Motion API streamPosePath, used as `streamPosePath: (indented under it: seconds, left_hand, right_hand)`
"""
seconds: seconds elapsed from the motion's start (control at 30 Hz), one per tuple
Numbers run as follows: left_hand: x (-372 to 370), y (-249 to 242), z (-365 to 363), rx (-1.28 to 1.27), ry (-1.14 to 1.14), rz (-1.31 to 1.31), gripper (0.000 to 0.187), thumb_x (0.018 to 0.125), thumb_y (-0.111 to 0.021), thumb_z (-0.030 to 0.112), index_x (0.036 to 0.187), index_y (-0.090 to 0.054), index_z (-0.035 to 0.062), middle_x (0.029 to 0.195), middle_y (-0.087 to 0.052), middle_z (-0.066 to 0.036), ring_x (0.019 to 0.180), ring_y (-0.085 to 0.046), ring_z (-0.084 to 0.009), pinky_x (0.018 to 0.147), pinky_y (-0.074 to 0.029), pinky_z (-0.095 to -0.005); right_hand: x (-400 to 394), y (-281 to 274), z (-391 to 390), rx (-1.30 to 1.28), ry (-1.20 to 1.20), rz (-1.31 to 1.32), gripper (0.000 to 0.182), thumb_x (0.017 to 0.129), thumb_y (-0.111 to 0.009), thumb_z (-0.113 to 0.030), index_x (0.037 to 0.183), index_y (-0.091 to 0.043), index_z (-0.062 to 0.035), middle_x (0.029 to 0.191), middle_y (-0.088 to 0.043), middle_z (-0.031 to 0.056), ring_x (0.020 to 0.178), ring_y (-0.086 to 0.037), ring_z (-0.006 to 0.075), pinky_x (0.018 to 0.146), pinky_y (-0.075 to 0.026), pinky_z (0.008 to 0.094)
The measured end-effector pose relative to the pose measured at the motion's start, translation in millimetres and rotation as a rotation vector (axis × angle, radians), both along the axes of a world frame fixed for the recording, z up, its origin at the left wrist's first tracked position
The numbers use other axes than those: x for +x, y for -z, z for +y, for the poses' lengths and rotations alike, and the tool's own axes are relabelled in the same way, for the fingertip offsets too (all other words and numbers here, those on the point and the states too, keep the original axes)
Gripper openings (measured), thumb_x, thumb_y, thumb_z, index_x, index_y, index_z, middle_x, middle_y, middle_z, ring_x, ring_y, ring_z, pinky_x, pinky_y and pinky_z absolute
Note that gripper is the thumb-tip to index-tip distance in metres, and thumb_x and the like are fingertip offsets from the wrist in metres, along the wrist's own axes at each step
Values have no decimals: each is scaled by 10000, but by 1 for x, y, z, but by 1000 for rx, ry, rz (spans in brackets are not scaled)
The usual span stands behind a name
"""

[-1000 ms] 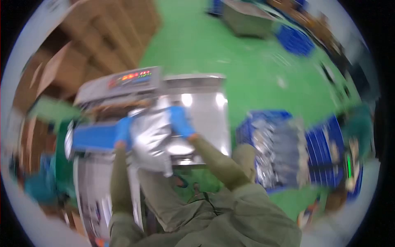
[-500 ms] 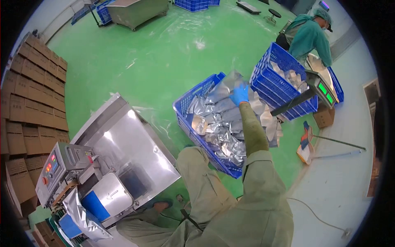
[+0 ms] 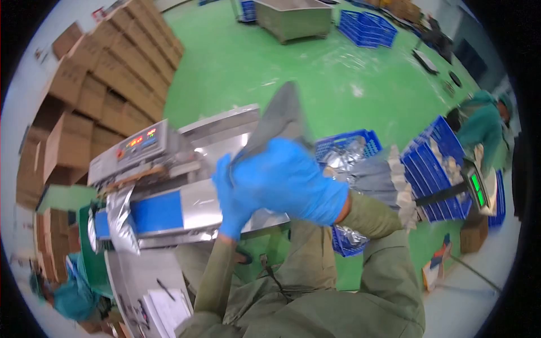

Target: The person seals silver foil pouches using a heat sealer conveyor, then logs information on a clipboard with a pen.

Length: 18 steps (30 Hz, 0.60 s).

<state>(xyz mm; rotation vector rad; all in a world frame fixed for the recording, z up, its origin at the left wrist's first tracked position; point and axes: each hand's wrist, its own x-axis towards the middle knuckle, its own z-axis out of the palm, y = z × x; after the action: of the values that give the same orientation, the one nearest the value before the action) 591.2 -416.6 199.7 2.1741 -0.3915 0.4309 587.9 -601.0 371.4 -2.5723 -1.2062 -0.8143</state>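
My blue-gloved right hand is closed around the lower part of a grey foil pouch, raised in front of me with its end pointing up and away. My left hand, also gloved in blue, is closed against the same pouch, touching the right hand. The hands hide the pouch's lower part, and motion blurs them. Behind my right wrist stands a blue crate of silver pouches. On the left, a silver pouch hangs over the blue belt of a sealing machine with a lit display.
Cardboard boxes are stacked at left. A second blue crate and a scale with a green display stand at right, near a co-worker. Another person is at lower left, beyond a table with papers.
My right hand has left the crate and come back towards me with a pouch. My left hand has come into view and joined it. The view has turned left.
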Motion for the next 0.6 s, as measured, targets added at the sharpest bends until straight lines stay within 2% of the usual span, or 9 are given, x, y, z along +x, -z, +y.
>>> streamPosePath:
  seconds: [0.03, 0.13, 0.17, 0.27, 0.33, 0.4, 0.47, 0.5, 0.6]
  left_hand:
    - [10, -1, 19, -32, 8, 66, 949, 727, -843, 307, 1474, -350, -7, 1481, -425, -174, 1394, -348, -352, 1163, -250, -451]
    - [11, -6, 100, -35, 14, 219, 878, 756, -818, 267, 1462, -372, -5, 1460, -450, -161, 1357, -391, -316, 1138, -295, -429]
    - [7, -3, 124, -33, 14, 255, 854, 766, -810, 253, 1458, -380, -4, 1453, -458, -157, 1345, -406, -304, 1130, -310, -421]
    - [0, 12, 166, -78, 9, 295, 784, 796, -785, 213, 1445, -402, -2, 1432, -483, -145, 1309, -449, -268, 1105, -356, -399]
    - [-4, 12, 178, -97, 62, 337, 738, 815, -769, 186, 1437, -417, 0, 1418, -499, -137, 1284, -478, -244, 1088, -386, -384]
    - [-5, -2, 189, -95, 160, 456, 693, 835, -752, 159, 1428, -432, 1, 1403, -516, -128, 1260, -507, -220, 1071, -416, -369]
    - [-14, -32, 204, -121, 226, 515, 648, 854, -736, 132, 1420, -447, 3, 1389, -532, -120, 1236, -536, -196, 1054, -446, -354]
    - [-17, -40, 206, -298, 217, 329, 468, 900, -676, 143, 1337, -539, 48, 1217, -646, -105, 1095, -632, -212, 941, -516, -340]
    - [-28, -113, 212, 53, 89, 304, 373, 927, -659, 203, 1277, -582, 99, 1079, -685, -80, 959, -676, -252, 796, -547, -356]
  right_hand:
    - [-11, -11, 32, 75, -181, 92, 108, 723, -674, -201, 752, -598, -130, 671, -571, 54, 650, -629, 224, 560, -460, 351]
    - [-23, -15, 93, 168, -189, -1, 127, 755, -681, -214, 803, -600, -129, 801, -609, 39, 799, -647, 227, 667, -476, 348]
    - [-27, -14, 96, 314, -259, -4, 177, 801, -691, -233, 924, -627, -123, 935, -627, 34, 911, -628, 222, 754, -457, 361]
    - [-11, 30, 112, 774, 42, -73, 254, 817, -709, -197, 1042, -637, -103, 961, -634, 49, 882, -612, 256, 778, -446, 398]
    - [12, 75, 129, 750, 81, 62, 253, 824, -699, -161, 1060, -633, -100, 927, -634, 66, 836, -607, 274, 771, -450, 411]
    - [30, 102, 141, 614, -68, 316, 204, 828, -685, -133, 1021, -629, -100, 886, -627, 79, 803, -606, 289, 766, -459, 418]
    - [41, 109, 144, 520, -47, 251, 147, 839, -658, -143, 974, -623, -98, 849, -620, 103, 766, -608, 316, 709, -480, 439]
    - [47, 108, 142, 473, -36, 214, 121, 844, -644, -148, 951, -621, -97, 830, -617, 115, 748, -609, 330, 681, -491, 450]
    - [46, 96, 132, 471, -23, 226, 73, 845, -634, -140, 891, -596, -97, 785, -578, 106, 714, -588, 323, 628, -478, 445]
